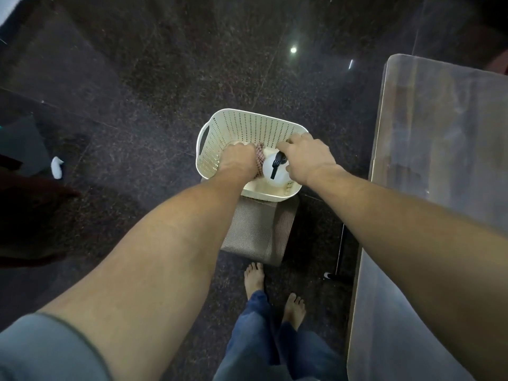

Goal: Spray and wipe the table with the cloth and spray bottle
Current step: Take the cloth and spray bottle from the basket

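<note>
- Spray bottle [275, 173]: white body w/ black trigger head, stands upright inside the basket [247, 127], at its near-right corner.
- Cloth [259, 158]: red-checked, bunched, also in the basket, touching the bottle's left side; most of it is hidden under the L hand.
- L hand [238, 160]: reaches down into the basket, knuckles up, fingers curled over the cloth and gripping it; fingertips hidden.
- R hand [308, 155]: arched over the bottle's top, index finger bent on the far side of the trigger head, thumb on the near-right side, so it closes round the bottle's head.
- Both forearms are bare and stretch fwd from the bottom corners; a grey sleeve [41, 350] shows at lower left.
- Basket: cream plastic, perforated walls, cut-out handle on the left end; sits on a small grey fabric stool [258, 232], overhanging its far edge.
- Desk [439, 166]: along the right edge, just beside the stool, glossy pale top w/ rounded corner; a thin black leg [341, 251] is below its near-left side.
- Person's bare feet [254, 279] and blue jeans [261, 339] are just in front of the stool.
- Floor [137, 78]: dark speckled stone tiles, w/ a round light reflection [293, 50] far off.
- Small white object [57, 166] lies on the floor well to the left; too blurred to identify.
</note>
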